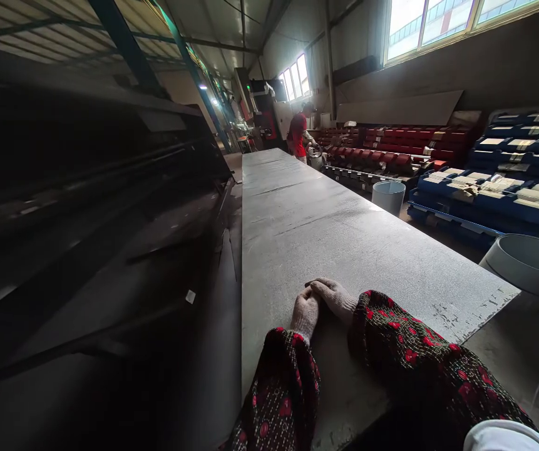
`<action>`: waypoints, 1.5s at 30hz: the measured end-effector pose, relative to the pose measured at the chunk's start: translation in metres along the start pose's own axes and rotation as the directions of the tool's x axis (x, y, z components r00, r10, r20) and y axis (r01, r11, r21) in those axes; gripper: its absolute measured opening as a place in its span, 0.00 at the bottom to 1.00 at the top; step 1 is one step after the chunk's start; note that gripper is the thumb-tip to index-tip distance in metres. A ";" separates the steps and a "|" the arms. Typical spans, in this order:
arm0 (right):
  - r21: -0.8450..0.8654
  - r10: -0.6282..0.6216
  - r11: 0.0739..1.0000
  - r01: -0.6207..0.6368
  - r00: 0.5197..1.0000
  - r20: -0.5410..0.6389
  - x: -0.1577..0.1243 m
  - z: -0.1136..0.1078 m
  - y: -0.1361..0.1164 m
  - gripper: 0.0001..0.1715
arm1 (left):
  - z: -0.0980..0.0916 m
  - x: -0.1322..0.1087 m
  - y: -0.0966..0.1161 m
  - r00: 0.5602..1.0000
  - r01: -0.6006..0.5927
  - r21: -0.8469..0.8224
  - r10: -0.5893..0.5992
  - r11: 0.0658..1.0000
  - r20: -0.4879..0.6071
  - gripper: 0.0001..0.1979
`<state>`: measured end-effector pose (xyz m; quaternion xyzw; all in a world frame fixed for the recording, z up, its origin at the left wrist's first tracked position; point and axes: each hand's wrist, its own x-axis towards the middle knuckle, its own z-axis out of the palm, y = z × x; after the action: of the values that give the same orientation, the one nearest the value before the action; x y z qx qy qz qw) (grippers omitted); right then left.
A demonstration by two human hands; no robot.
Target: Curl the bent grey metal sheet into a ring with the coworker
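Observation:
Both of my hands wear pale knitted gloves and rest together near the close end of a long grey sheet-topped table (297, 219). My left hand (305, 313) has its fingers curled in, closed, with nothing visible in it. Across its fingertips lies my right hand (335, 298), fingers pressed together and bent over, also closed with no object showing. The undersides of both hands are hidden. Dark sleeves with a red flower pattern cover both forearms.
To the right stand grey cylindrical bins (532, 260), stacked blue pieces (489, 200) and red ones (382, 153). Dark machinery (86, 188) runs along the left, with a small white scrap (190, 296). A person in red (300, 131) bends beside the table's far end.

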<state>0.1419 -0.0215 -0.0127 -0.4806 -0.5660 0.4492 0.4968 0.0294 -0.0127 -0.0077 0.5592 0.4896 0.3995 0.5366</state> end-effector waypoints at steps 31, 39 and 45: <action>0.004 0.002 1.000 -0.002 1.000 0.002 -0.001 0.000 -0.002 0.25 | -0.001 0.003 -0.005 1.000 0.011 0.059 -0.011 0.998 -0.004 0.20; 0.018 -0.009 1.000 0.008 1.000 0.029 -0.002 0.000 -0.006 0.23 | -0.002 0.002 -0.002 0.999 0.026 0.136 -0.022 0.990 -0.028 0.21; 0.016 -0.023 1.000 0.023 0.999 0.024 -0.002 0.000 -0.005 0.24 | -0.002 0.005 -0.009 1.000 -0.007 0.071 0.008 0.997 -0.004 0.21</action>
<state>0.1414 -0.0237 -0.0080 -0.4648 -0.5739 0.4537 0.4987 0.0280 -0.0076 -0.0164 0.5790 0.5026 0.3850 0.5138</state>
